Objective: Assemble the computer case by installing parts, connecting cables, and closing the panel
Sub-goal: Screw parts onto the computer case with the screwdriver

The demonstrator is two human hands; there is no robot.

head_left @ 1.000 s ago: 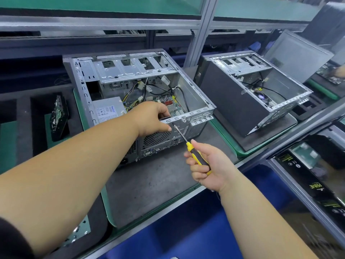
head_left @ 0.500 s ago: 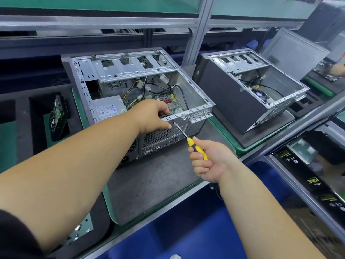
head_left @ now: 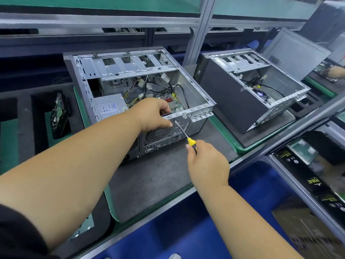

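The left hand [head_left: 153, 114] gripped the rear top edge of the open computer case [head_left: 138, 94] on the surface [head_left: 158, 176]. Just right of it, the right hand [head_left: 206, 163] grasped a yellow-handled screwdriver [head_left: 183, 132], its tip seemingly touching a screw beside the left thumb.

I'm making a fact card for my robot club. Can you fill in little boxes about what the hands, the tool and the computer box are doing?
Left hand: left hand grips the rear top edge of the open computer case
Right hand: right hand holds the screwdriver by its yellow handle
Tool tip: pressed at a screw spot on the case's rear wall, beside the left thumb
Case state: side panel off, cables and power supply showing inside
Nearby: second open case to the right; circuit board standing in the foam tray on the left
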